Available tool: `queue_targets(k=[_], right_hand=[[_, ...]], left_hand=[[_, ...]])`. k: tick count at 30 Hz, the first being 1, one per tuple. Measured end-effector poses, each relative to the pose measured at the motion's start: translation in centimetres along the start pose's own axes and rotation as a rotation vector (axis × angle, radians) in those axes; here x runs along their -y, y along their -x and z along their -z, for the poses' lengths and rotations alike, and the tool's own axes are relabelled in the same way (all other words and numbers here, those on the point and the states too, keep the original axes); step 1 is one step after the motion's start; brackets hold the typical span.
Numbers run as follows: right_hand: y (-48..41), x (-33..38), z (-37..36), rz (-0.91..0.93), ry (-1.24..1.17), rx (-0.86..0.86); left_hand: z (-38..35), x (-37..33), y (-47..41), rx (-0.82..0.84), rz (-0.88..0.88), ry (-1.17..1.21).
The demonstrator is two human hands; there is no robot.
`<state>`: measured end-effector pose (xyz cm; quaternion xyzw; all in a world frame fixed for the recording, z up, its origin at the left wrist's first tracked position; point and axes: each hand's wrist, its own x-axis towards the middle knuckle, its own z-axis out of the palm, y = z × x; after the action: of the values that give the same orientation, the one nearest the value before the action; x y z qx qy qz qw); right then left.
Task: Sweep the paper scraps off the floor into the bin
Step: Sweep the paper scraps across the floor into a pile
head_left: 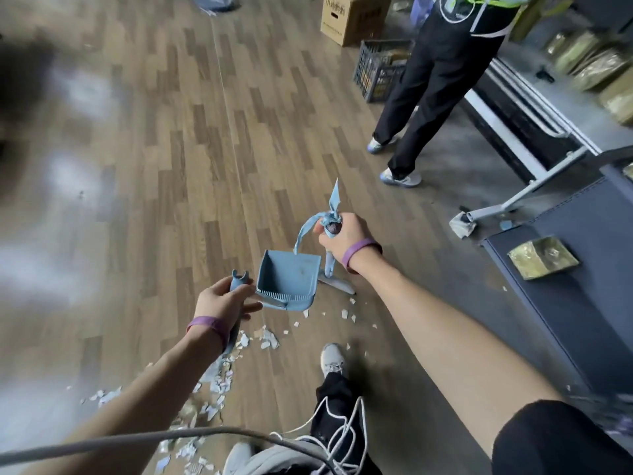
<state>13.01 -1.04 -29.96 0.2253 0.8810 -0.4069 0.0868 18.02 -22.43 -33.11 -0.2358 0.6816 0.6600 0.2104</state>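
Observation:
My left hand (224, 303) grips the top of a blue dustpan handle (238, 279); the handle runs down under my wrist. The blue dustpan (287, 282) sits on the wood floor, its mouth facing me. My right hand (342, 236) grips the top of a blue broom handle (330, 226), which has a blue ribbon tied to it. The broom head (337, 286) rests on the floor just right of the pan. White paper scraps (270, 339) lie scattered in front of the pan and along the floor toward my feet (214, 385). No bin is visible.
Another person (431, 97) stands at the upper right beside a low shelf (520, 111). A dark crate (380, 68) and a cardboard box (352, 18) stand behind them. A grey cabinet (575, 303) is at my right. My shoe (334, 359) is near the scraps.

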Motion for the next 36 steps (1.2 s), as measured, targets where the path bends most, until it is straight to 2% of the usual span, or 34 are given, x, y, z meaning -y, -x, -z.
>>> queue_targets(k=[10, 19, 24, 28, 36], right_hand=[[-14.7, -7.7, 11.0, 0.109, 0.220, 0.154], [-22.0, -13.6, 12.1, 0.182, 0.288, 0.259], [-23.0, -17.3, 11.0, 0.108, 0.345, 0.345], [-21.7, -17.8, 9.0, 0.060, 0.364, 0.405], [-14.9, -14.4, 2.8, 0.009, 0.438, 0.453]], left_hand=[[-17.4, -5.3, -7.1, 0.026, 0.098, 0.100], [-25.2, -8.0, -13.6, 0.092, 0.113, 0.028], [-26.2, -7.1, -15.5, 0.111, 0.128, -0.041], [-25.3, -6.0, -15.1, 0.103, 0.153, -0.045], [-16.7, -3.0, -12.0, 0.045, 0.222, -0.049]])
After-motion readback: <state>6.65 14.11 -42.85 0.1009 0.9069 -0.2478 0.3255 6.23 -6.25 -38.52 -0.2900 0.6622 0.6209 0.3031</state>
